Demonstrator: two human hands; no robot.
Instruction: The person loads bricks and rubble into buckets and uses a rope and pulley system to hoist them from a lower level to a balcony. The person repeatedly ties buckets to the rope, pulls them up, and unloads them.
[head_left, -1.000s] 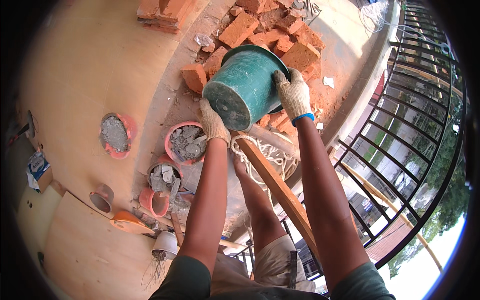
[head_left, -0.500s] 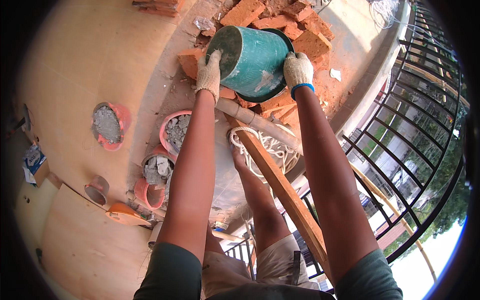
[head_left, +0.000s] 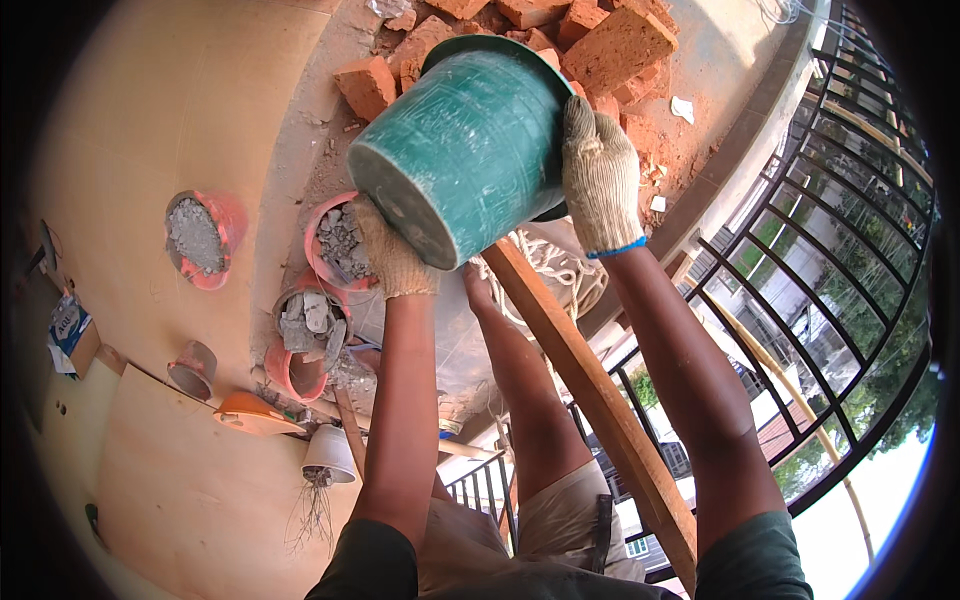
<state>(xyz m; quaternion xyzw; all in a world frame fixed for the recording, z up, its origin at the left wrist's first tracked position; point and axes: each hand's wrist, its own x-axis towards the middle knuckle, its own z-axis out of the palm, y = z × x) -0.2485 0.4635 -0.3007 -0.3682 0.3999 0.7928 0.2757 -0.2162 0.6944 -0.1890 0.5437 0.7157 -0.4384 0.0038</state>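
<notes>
Between my two gloved hands a green plastic bucket (head_left: 465, 150) is held tilted, its scuffed base toward me and its rim over the brick pile. My left hand (head_left: 392, 245), in a knitted cream glove, supports it at the base; most of those fingers are hidden behind the bucket. At the rim on the other side, my right hand (head_left: 603, 175) grips with the thumb showing, in a matching glove with a blue cuff. Red bricks (head_left: 620, 50) lie heaped just beyond the bucket. Whatever is inside the bucket cannot be seen.
Several reddish buckets stand at the left, one with grey rubble (head_left: 200, 237), another with broken chunks (head_left: 312, 318). A wooden beam (head_left: 590, 400) slants past my leg, beside coiled white rope (head_left: 560, 270). A black metal railing (head_left: 800, 250) runs along the right.
The bucket has come nearer to me, away from the bricks, and its base has swung down toward me. My left hand has moved down and toward me with the base.
</notes>
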